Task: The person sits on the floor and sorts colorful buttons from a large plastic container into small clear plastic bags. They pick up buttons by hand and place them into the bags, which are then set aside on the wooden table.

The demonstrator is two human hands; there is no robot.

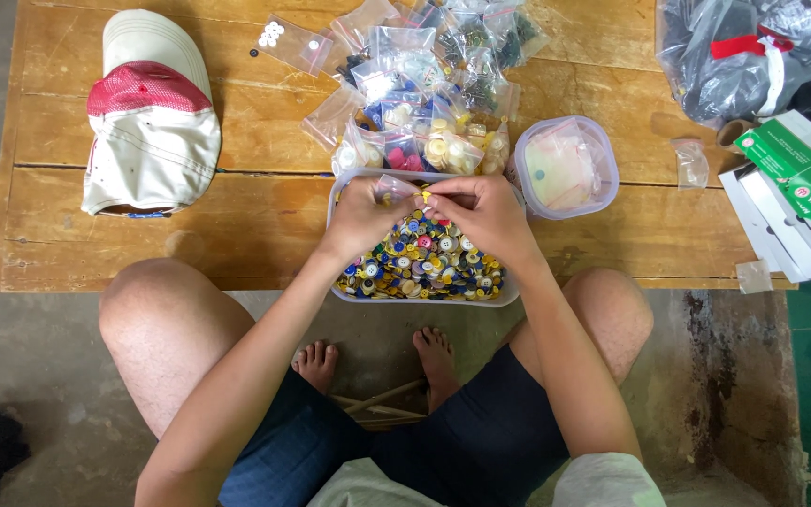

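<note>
clear, thin small bag (394,187) is pinched in the left hand (360,218) just above the tub of buttons (421,258); right hand (483,214) pinches a yellow button (423,197) at its mouth; limp, light, slippery; grip beside the opening.

Soft, even daylight, sharp all over; faint shadows under the hands (424,221), glare on bags (424,84) beyond them.

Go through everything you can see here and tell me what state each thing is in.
Left hand: pinching a small clear bag, mouth up.
Right hand: fingertips at the bag's mouth, holding yellow buttons.
Button tub: lidless, full of mixed buttons.
Round container: open, holds empty bags.
Pile of filled bags: heaped on table.
Cap: lying flat.
</note>
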